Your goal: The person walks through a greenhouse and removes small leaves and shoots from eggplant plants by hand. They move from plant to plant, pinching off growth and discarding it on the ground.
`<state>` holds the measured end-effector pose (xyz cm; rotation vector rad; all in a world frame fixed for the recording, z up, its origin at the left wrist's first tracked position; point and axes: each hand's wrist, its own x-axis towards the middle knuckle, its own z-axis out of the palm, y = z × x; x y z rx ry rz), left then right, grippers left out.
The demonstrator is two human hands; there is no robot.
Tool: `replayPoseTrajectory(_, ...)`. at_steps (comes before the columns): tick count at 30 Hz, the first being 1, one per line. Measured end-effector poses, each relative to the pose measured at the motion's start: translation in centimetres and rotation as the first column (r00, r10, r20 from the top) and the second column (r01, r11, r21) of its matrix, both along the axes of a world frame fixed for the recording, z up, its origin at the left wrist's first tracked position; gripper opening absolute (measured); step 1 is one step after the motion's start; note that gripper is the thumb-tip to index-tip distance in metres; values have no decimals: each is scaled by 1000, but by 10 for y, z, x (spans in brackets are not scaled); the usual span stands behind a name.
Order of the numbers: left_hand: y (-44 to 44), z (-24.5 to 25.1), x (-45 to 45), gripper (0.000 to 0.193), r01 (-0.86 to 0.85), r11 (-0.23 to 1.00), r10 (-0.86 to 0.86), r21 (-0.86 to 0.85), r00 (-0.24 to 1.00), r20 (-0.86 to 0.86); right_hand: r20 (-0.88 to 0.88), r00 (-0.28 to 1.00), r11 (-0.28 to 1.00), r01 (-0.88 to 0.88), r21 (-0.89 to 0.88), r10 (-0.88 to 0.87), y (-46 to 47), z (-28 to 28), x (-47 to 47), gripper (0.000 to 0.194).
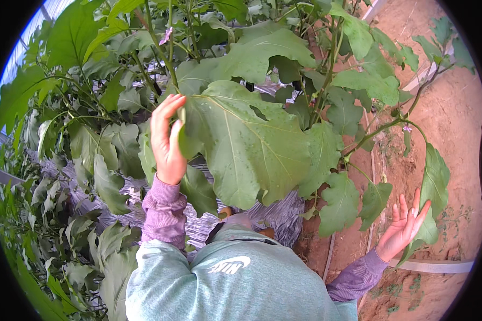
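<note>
My left hand (169, 140) is raised beside the stalk end of a large eggplant leaf (245, 140). Its fingers and thumb are spread at the leaf's left edge, and no grip on the leaf is visible. The broad leaf has a tear near its upper right and hides much of what lies behind it. At the lower right, my right hand (405, 224) is palm up with fingers apart. It is against or very near an eggplant leaf (425, 230) on a side branch. A pink-purple flower (166, 36) shows on a stem above my left hand.
Dense eggplant plants (104, 140) fill the left and top. Silvery plastic mulch (285, 216) lies wrinkled beneath them. A leaning branch (379, 127) reaches over the reddish bare soil (462, 160) on the right. A pale curved strip (438, 266) and thin lines cross the soil.
</note>
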<state>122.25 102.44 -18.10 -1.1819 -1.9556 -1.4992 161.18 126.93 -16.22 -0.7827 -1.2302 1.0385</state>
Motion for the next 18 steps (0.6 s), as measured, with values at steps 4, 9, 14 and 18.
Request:
replayPoseTrajectory(4, 27, 15, -8, 35, 239, 748, -351, -620, 934, -63, 10, 1000, 999, 27, -36, -27, -20, -13, -18, 66)
replayPoseTrajectory(9, 12, -10, -26, 45, 184, 771, -347, -610, 924, -161, 29, 994, 994, 105, -12, -104, -56, -15, -75, 67)
replayPoseTrajectory(14, -49, -27, -76, 51, 118, 770, -314, -627, 926, -211, 30, 991, 989, 129, 68, -131, -98, -10, -167, 65)
replayPoseTrajectory(18, -97, -37, -113, 56, -36, 759, -175, -650, 951, -257, -6, 1000, 995, -21, 94, 22, -119, -8, -246, 60)
